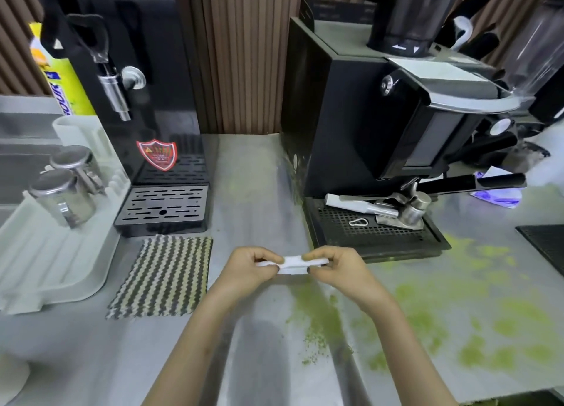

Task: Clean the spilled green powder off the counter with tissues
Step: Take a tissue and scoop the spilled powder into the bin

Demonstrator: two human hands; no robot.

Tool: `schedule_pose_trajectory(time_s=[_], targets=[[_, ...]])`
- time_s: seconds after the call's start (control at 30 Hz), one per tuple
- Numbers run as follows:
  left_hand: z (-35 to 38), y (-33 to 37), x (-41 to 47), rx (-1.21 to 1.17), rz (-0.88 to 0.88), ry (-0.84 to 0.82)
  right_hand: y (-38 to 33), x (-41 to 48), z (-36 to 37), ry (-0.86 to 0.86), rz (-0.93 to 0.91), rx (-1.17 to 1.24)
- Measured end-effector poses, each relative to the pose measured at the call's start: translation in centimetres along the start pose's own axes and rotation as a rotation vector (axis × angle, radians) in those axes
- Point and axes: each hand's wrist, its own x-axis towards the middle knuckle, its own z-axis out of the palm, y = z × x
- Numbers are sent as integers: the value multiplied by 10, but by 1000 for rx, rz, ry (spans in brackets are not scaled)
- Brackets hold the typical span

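Observation:
A folded white tissue (293,264) is held above the steel counter (262,360), stretched between both hands. My left hand (248,270) pinches its left end and my right hand (338,268) pinches its right end. Green powder (427,317) is spread over the counter to the right of my hands, in patches running from the coffee machine's tray toward the near edge. A denser streak of green powder (317,317) lies just below my right wrist.
A black coffee grinder (366,115) with a drip tray and portafilter (409,207) stands behind right. A black water dispenser (128,85) with its tray stands behind left. A woven mat (164,277) and a white drying rack (45,253) with metal jugs lie left.

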Motion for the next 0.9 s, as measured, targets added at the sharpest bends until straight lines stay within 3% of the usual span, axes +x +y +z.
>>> schedule_pose_trajectory(time_s=[0.13,0.23,0.43,0.6,0.67,0.73,0.9], targets=[[-4,0,9,4,62,19,0,15,0,42,-62,-74],[-2,-4,23,117,119,20,4,33,3,-19,-122,-343],[2,-31,67,598,381,163,21,88,16,32,-352,-971],[0,-55,87,960,510,68,35,105,33,-125,-349,-1341],[1,-63,83,1044,570,51,50,109,33,-86,-414,-1390],[5,-68,70,1087,629,62,50,87,33,-112,-342,-1373],[27,-95,9,1000,772,8,73,18,30,-42,-408,-1261]])
